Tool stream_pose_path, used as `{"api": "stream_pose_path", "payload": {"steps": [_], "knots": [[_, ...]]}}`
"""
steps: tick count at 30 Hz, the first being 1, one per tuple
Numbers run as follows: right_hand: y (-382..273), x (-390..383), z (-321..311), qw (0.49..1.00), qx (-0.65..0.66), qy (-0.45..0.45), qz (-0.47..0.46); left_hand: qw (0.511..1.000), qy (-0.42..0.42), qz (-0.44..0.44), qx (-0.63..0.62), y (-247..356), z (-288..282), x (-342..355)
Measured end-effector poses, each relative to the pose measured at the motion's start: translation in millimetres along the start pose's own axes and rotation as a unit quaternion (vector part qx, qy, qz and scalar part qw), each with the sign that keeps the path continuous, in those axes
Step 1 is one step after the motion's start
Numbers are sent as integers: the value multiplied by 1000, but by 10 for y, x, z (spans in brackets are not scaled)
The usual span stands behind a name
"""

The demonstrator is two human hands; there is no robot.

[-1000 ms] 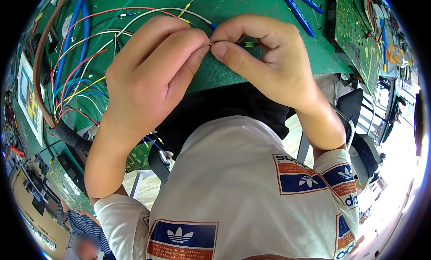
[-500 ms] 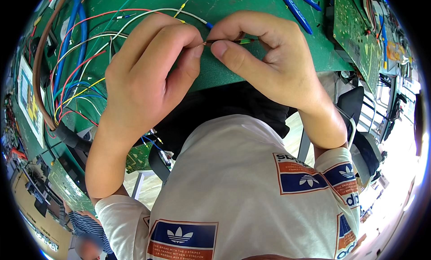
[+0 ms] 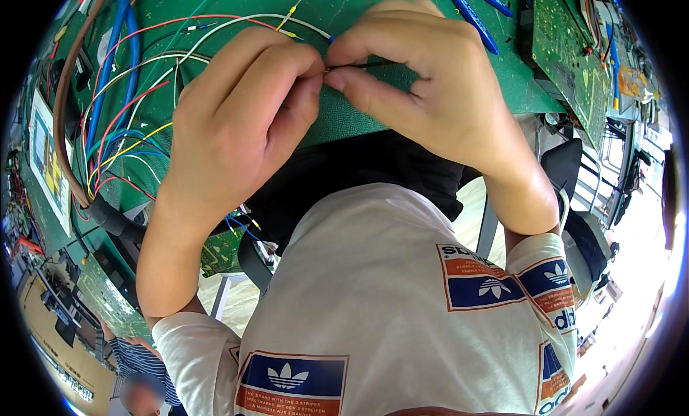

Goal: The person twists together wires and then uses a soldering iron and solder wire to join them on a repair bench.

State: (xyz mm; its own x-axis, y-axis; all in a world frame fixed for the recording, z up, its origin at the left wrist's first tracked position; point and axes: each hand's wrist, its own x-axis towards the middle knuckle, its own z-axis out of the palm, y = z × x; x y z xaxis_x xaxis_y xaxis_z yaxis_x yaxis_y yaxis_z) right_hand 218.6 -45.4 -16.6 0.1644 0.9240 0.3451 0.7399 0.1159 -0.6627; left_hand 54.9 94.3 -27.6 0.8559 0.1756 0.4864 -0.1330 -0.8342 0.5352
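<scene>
One thin dark wire point(image 3: 376, 63)

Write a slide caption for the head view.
Right hand pinches a thin dark wire, left hand at its end, over a green mat, beside coloured wires.

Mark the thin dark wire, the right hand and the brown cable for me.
Thin dark wire point(image 3: 376, 63): head view, on its visible stretch.
Right hand point(image 3: 446, 82): head view, middle of the hand.
Brown cable point(image 3: 58, 114): head view, on its curved length.
</scene>
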Motion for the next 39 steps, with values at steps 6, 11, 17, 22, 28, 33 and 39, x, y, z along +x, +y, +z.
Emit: {"api": "stream_pose_path", "payload": {"steps": [6,11,17,22,28,33,39], "knots": [[142,-1,45,986,-44,76,-145,1000,-13,-13,-11,-4,-21,30],[185,-21,120,981,-21,119,-149,997,-13,-63,-43,-1,-10,17],[209,-53,117,990,46,86,-103,995,-1,-80,-59,-2,-6,-6],[227,-6,87,984,12,97,-149,998,15,-62,-26,23,4,-7],[256,-12,162,974,7,145,-176,998,28,-44,-19,48,19,-15],[189,-24,177,976,34,154,-150,999,23,-23,-27,37,-2,-3],[161,-46,291,956,-35,243,-158,999,21,-30,-30,54,-17,10]]}}
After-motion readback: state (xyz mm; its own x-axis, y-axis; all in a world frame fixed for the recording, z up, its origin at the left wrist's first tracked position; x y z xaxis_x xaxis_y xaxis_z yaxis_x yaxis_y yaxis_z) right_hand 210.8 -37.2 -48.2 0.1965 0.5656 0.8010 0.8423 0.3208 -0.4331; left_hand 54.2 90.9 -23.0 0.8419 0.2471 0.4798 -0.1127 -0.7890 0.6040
